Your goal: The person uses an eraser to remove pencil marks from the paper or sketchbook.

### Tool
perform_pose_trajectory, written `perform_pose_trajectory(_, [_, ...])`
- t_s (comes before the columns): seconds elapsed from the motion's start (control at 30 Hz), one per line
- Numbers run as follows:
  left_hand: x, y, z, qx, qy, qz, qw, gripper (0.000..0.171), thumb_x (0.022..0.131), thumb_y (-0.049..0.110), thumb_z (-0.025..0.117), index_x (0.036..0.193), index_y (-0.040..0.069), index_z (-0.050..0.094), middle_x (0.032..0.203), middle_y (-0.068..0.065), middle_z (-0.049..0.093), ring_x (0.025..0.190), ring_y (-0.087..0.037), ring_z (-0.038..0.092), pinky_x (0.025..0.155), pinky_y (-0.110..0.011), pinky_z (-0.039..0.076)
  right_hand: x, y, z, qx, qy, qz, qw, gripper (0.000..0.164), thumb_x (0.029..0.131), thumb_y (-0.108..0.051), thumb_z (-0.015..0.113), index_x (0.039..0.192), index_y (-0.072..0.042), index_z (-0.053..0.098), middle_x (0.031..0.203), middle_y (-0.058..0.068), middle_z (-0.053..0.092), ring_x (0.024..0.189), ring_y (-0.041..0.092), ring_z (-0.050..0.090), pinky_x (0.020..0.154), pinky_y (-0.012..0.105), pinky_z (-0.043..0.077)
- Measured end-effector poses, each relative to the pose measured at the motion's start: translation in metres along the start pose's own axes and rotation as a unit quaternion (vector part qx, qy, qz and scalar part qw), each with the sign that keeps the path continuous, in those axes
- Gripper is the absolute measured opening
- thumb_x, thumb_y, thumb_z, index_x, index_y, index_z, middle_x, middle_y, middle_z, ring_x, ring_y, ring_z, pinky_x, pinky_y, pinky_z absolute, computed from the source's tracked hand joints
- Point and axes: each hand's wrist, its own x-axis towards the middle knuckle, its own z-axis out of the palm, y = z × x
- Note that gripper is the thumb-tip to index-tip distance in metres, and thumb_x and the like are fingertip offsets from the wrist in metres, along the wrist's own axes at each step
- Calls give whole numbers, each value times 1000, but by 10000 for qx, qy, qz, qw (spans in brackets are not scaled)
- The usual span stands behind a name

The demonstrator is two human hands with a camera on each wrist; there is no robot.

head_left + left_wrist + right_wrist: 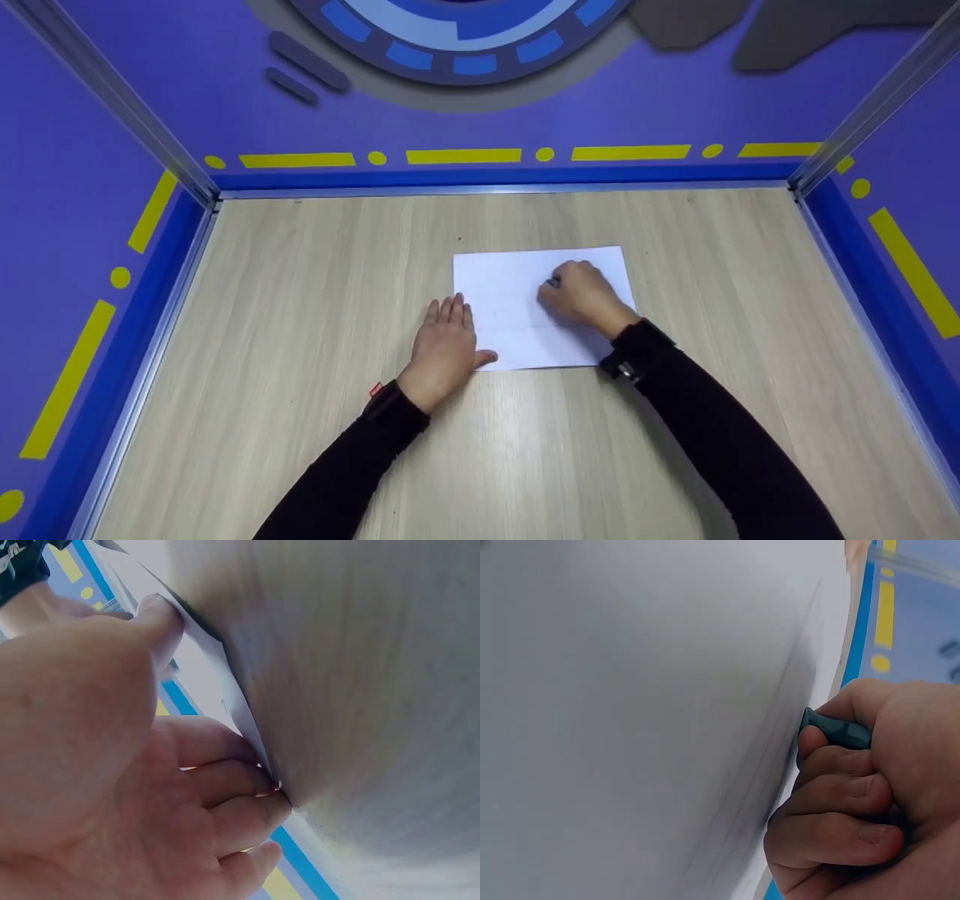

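Note:
A white sheet of paper (pixel 510 289) lies on the wooden table. My left hand (pixel 444 349) rests flat over its left edge, fingers straight and thumb out on the lower left corner. In the left wrist view the fingertips of my left hand (pixel 187 795) touch down by the paper's lifted edge. My right hand (pixel 581 292) is over the right half of the sheet. It grips a small dark teal object (pixel 844 731) with curled fingers; most of it is hidden in the fist, so its kind cannot be told. Faint lines run across the paper beside it.
The pale wood table (pixel 300 315) is bounded by metal rails (pixel 502 189) along the back and sides. Blue-purple panels (pixel 480 127) with yellow marks rise behind them. A black sleeve and a wrist band (pixel 645 349) cover the right forearm.

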Motion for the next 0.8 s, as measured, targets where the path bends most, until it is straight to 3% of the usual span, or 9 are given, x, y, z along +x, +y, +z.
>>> perform_pose_trajectory(0.13, [-1, 0, -1, -26, -17, -8, 10000, 102, 105, 76, 49, 168, -4, 39, 179, -22, 37, 168, -35, 37, 140, -50, 27, -10, 31, -15, 95, 60, 153, 9998, 39, 96, -25, 63, 66, -16, 40, 68, -2, 36, 65, 21, 41, 60, 35, 33])
perform_pose_trajectory(0.37, [-1, 0, -1, -2, 12, -10, 10000, 101, 105, 76, 49, 168, -3, 39, 178, -21, 37, 167, -34, 38, 140, -50, 28, -27, 71, -38, -46, 205, 497, 9985, 25, 97, -27, 61, 83, -6, 64, 90, 13, 60, 84, 29, 56, 67, 35, 39])
perform_pose_trajectory(0.43, [-1, 0, 0, 24, 4, -10, 10000, 101, 106, 76, 47, 168, -3, 39, 179, -22, 37, 168, -34, 38, 140, -49, 28, -30, 77, -43, -55, 194, 567, 9982, 26, 97, -26, 61, 80, -7, 60, 87, 13, 58, 82, 29, 55, 66, 35, 38])
perform_pose_trajectory(0.6, [0, 0, 1, -24, 20, -1, 10000, 101, 105, 76, 48, 169, -3, 39, 179, -22, 36, 168, -34, 37, 140, -49, 28, -33, 82, -48, -89, 171, 585, 9981, 33, 98, -28, 61, 72, -12, 48, 76, 7, 48, 73, 25, 49, 62, 35, 35])
perform_pose_trajectory(0.8, [-1, 0, 1, -64, 84, -29, 9999, 102, 104, 76, 51, 168, -3, 41, 178, -22, 38, 167, -35, 38, 140, -50, 28, -27, 64, -39, 306, 144, 474, 9983, 32, 102, -29, 58, 76, -11, 51, 77, 5, 48, 71, 23, 50, 61, 34, 39])
